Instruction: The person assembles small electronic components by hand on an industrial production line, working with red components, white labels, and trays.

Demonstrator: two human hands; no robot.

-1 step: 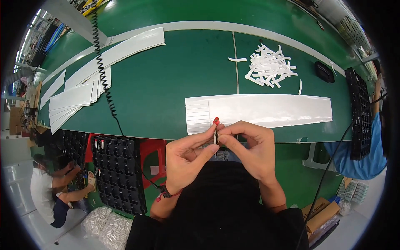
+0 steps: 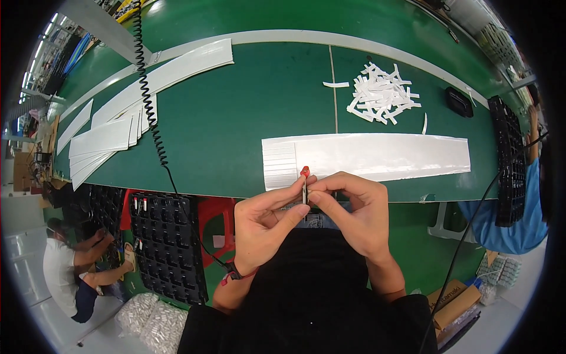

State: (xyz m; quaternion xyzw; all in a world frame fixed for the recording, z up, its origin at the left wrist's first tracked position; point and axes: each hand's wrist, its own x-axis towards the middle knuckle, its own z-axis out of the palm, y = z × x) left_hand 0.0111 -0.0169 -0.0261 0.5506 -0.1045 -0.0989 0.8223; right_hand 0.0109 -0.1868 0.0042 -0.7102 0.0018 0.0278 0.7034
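Observation:
In front of my body, at the table's near edge, my left hand (image 2: 266, 219) pinches a small thin flat piece with a red end (image 2: 305, 171), held upright between thumb and fingers. My right hand (image 2: 356, 206) is closed in a pinch against the same piece from its right side. The fingers cover most of it, so its exact kind cannot be made out. Just beyond both hands lies a long white sheet (image 2: 383, 154) with narrow strips marked off at its left end. A red-and-black strap (image 2: 233, 273) circles my left wrist.
Small white strips (image 2: 384, 94) lie heaped at the far right, near a black case (image 2: 458, 102). White sheets (image 2: 112, 137) are fanned at left. A coiled black cord (image 2: 147, 106) hangs across the table. Black trays (image 2: 168, 248) stand lower left. One person (image 2: 65, 265) sits at left; a blue sleeve (image 2: 519, 212) shows at right.
The coiled cord has swung slightly to the right. Both hands stay nearly still, pinching the small piece, whose red end has shifted a hair to the left.

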